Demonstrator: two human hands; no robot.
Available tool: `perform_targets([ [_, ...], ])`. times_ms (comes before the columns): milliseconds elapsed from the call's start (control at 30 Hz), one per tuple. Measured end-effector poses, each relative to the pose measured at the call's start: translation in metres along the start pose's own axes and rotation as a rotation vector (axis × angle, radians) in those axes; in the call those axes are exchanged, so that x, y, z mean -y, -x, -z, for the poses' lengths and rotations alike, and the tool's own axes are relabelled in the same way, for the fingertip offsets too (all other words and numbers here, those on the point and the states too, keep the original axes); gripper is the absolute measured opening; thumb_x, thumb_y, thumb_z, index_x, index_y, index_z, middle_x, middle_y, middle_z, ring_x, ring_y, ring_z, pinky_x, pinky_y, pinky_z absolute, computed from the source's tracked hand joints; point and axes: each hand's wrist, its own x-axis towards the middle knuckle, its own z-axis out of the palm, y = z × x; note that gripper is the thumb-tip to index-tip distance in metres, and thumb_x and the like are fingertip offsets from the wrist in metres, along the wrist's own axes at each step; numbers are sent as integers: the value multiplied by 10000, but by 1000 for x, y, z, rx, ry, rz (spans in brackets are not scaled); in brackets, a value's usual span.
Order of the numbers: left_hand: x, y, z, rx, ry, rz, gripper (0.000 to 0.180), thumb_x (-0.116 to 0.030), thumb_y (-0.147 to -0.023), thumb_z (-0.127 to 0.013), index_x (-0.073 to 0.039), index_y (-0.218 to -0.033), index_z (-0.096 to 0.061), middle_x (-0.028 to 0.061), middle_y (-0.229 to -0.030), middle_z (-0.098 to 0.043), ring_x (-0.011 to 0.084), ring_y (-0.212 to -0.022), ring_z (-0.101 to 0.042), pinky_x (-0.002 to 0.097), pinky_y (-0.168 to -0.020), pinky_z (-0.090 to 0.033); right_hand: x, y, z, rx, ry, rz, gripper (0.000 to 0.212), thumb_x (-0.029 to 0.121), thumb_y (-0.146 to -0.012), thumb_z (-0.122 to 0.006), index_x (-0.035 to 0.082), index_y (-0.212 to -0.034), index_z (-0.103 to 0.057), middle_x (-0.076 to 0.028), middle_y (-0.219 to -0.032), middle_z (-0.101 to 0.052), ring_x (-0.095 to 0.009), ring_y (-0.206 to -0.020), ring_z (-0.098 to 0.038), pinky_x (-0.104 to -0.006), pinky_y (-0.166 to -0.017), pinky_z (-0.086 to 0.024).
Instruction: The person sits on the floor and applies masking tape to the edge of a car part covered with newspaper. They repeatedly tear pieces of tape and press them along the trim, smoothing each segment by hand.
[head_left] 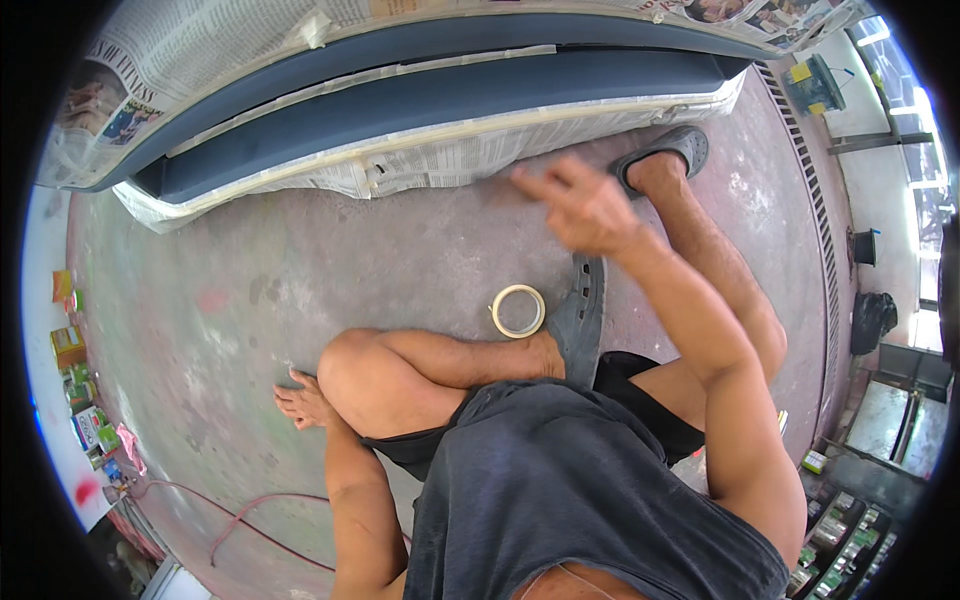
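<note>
My left hand (303, 400) rests on the floor beside my bent left knee, fingers spread, holding nothing. In front of me my right hand (590, 208) is raised and blurred by motion, its fingers bent together. At its fingertips is a dark, smeared thing (505, 192) whose kind I cannot make out. Just beyond it stands a long blue-grey car body panel (440, 85), masked with newspaper (430, 160) and pale tape along its edges. A roll of masking tape (518, 290) lies flat on the floor next to my left shoe.
A reddish hose (240, 515) curls over the floor at lower left. Cans and boxes (70, 347) line the left wall. A slotted drain (815, 215) runs along the right, with a green bucket (817, 85) and a black bag (874, 322) past it.
</note>
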Motion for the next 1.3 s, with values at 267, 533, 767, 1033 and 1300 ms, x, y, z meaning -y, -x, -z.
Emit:
perform_targets([
  [267,-1,3,3,-2,-10,8,733,-703,-1044,-373,-198,-1571,-442,12,-1624,-437,206,-1507,-374,542,-1141,-299,-96,-62,48,-114,400,-59,489,14,-877,-634,225,-1304,-745,-65,-1084,-667,-269,-1014,-689,-422,-893,-567],
  [533,1,2,4,3,-8,4,731,-698,-1049,-364,-186,-1566,-445,39,-1618,-436,226,-1505,-377,562,-1141,-307,-117,-84,24,-103,440,-14,431,38,-871,-649,234,-1230,-786,-63,-1111,-687,-271,-1080,-686,-410,-957,-559],
  [767,-1,4,3,9,21,-15,751,-704,-1049,-352,-171,-1571,-437,65,-1626,-426,250,-1511,-371,584,-1145,-299,-131,-84,24,-84,459,-10,501,-9,-845,-678,237,-1272,-766,-47,-1155,-690,-289,-1076,-685,-430,-980,-572],
  [1033,-2,4,6,3,8,-2,762,-722,-1042,-343,-182,-1570,-446,60,-1621,-438,250,-1505,-381,578,-1147,-300,-132,-89,26,-78,480,-21,515,17,-866,-670,286,-1297,-755,-84,-1185,-716,-334,-1039,-713,-456,-935,-597],
  [1300,5,3,-1,-36,-19,8,762,-732,-1035,-346,-197,-1567,-456,36,-1605,-462,229,-1489,-404,566,-1151,-302,-134,-92,38,117,505,-149,559,19,-891,-615,322,-1348,-725,-86,-1243,-715,-310,-1079,-719,-455,-943,-587],
])
